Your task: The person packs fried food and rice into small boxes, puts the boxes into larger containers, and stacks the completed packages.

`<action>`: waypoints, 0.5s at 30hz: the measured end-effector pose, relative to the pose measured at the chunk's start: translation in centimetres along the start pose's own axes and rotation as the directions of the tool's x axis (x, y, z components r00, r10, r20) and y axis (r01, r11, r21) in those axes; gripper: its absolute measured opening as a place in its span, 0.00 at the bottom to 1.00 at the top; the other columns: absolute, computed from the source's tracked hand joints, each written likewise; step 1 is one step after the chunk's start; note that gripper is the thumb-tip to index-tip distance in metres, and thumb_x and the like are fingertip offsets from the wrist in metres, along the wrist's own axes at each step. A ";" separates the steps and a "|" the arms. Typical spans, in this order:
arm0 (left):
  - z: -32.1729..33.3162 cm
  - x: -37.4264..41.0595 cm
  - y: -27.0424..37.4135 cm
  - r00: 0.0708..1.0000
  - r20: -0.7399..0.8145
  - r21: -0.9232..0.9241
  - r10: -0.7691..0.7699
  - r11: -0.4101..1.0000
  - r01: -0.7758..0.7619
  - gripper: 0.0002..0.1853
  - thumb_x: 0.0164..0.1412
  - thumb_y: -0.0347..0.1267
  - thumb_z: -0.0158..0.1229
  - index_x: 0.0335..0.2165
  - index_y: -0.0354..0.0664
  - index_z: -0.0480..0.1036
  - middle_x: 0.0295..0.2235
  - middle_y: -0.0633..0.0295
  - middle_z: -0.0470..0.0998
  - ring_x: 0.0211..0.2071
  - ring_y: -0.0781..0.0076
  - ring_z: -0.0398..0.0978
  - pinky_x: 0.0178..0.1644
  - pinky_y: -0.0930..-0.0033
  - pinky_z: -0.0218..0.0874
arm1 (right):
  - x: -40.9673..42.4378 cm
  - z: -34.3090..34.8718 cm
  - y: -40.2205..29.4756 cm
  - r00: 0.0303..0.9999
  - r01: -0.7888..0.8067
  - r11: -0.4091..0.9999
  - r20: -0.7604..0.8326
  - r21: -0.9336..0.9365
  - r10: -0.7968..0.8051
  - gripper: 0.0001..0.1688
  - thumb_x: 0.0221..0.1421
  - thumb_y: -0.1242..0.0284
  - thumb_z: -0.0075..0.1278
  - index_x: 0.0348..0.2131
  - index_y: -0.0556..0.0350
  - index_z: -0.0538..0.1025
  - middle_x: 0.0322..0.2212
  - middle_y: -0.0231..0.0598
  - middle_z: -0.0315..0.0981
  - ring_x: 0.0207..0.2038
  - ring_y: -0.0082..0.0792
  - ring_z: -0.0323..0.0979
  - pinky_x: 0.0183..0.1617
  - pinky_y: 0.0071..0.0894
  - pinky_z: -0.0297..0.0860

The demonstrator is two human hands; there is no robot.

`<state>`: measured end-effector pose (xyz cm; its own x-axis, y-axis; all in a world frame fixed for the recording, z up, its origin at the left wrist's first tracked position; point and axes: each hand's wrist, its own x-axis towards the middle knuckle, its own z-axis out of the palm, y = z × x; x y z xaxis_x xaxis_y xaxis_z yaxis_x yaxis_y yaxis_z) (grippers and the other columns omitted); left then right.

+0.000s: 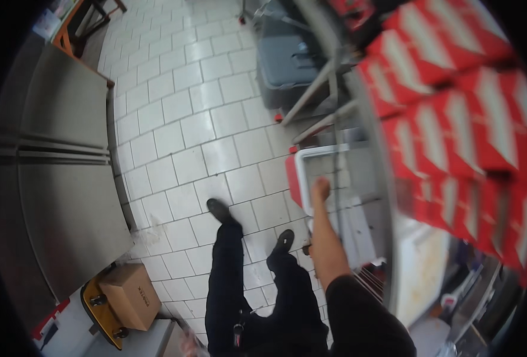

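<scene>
My right hand point(321, 189) reaches forward on the right, blurred, its fingers looking curled; whether it holds anything does not show. It appears over the opening of a white-rimmed container point(305, 178) with a red side, low beside a metal rack. Touch between the two cannot be made out. At the bottom edge, left of my dark trousers, a blurred pinkish shape point(190, 342) seems to be part of my left hand, mostly cut off by the view. My two dark shoes are on the tiled floor, one ahead of the other.
Stainless steel cabinets point(67, 196) line the left. A cardboard box point(131, 296) rests against a yellow wheeled dolly point(102, 310) at lower left. Right stand stacked red-and-white packages point(451, 120) above a metal counter. A grey lidded bin point(286, 58) stands ahead near metal legs point(310, 93).
</scene>
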<state>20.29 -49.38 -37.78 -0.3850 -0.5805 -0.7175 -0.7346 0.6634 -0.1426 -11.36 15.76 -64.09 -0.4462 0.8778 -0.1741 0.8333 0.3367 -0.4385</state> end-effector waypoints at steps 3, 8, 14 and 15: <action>4.1 -1.7 -2.5 0.969 0.164 0.087 -0.185 0.981 0.173 0.24 0.67 0.50 0.46 0.44 0.42 0.75 0.48 0.48 0.75 0.49 0.50 0.73 0.54 0.53 0.63 | 7.9 7.3 1.2 0.976 0.184 0.969 0.149 -0.162 -0.160 0.30 0.50 0.69 0.56 0.53 0.54 0.69 0.44 0.51 0.74 0.51 0.52 0.70 0.54 0.52 0.66; 8.5 -0.7 -0.3 0.938 0.263 0.107 -0.225 0.973 0.204 0.24 0.67 0.50 0.46 0.44 0.42 0.75 0.48 0.49 0.76 0.48 0.50 0.74 0.53 0.53 0.64 | 11.0 12.3 -0.6 0.885 0.463 0.864 0.152 -0.197 -0.440 0.37 0.44 0.68 0.63 0.54 0.56 0.70 0.45 0.52 0.74 0.53 0.51 0.70 0.57 0.49 0.65; 5.6 1.6 -1.9 0.915 0.373 0.278 -0.156 0.959 0.050 0.23 0.67 0.50 0.46 0.44 0.43 0.75 0.47 0.50 0.77 0.48 0.51 0.75 0.52 0.53 0.65 | 11.6 9.1 5.3 0.852 0.522 0.844 0.135 -0.127 -0.506 0.38 0.40 0.65 0.68 0.50 0.60 0.73 0.46 0.53 0.75 0.52 0.50 0.70 0.59 0.45 0.64; 5.9 2.1 -2.5 0.907 0.394 0.339 -0.148 0.941 0.006 0.23 0.67 0.50 0.47 0.44 0.43 0.75 0.47 0.50 0.77 0.47 0.51 0.75 0.51 0.54 0.65 | 10.5 9.2 3.6 0.867 0.489 0.870 0.144 -0.064 -0.477 0.38 0.39 0.64 0.68 0.50 0.60 0.74 0.46 0.53 0.75 0.52 0.49 0.71 0.60 0.45 0.64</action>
<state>24.63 -49.47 -42.89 -0.0200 -0.4384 -0.8985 -0.5040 0.7806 -0.3696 -16.05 23.09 -75.57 -0.8311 0.5519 -0.0688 0.5279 0.7439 -0.4098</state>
